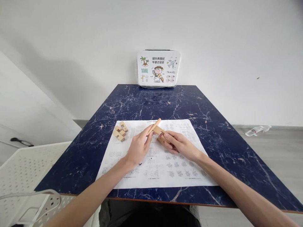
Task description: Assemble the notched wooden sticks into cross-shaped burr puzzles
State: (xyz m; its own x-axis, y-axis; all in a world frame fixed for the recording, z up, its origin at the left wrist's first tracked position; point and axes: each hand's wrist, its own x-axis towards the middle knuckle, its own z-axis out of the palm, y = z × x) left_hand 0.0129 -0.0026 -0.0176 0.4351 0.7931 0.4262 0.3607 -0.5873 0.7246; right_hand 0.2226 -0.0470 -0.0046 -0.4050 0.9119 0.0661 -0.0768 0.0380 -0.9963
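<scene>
My left hand (139, 145) is closed on a slim wooden stick (156, 124), which tilts up to the right. In my right hand (176, 142) are notched wooden puzzle pieces (159, 130), held between thumb and fingers; how many is partly hidden. The stick and the notched pieces meet or overlap between my hands, and I cannot tell whether they are joined. Below lies a white printed sheet (151, 176) covered with small diagrams. On its upper left corner rests a small group of wooden puzzle pieces (120, 131), touched by neither hand.
A white case (159, 71) with cartoon prints stands at the back of the blue marble-patterned table (153, 107), against the wall. To the left is a white perforated rack (30, 164) with a white cable (30, 194). Clear plastic packaging (257, 130) lies on the floor at right.
</scene>
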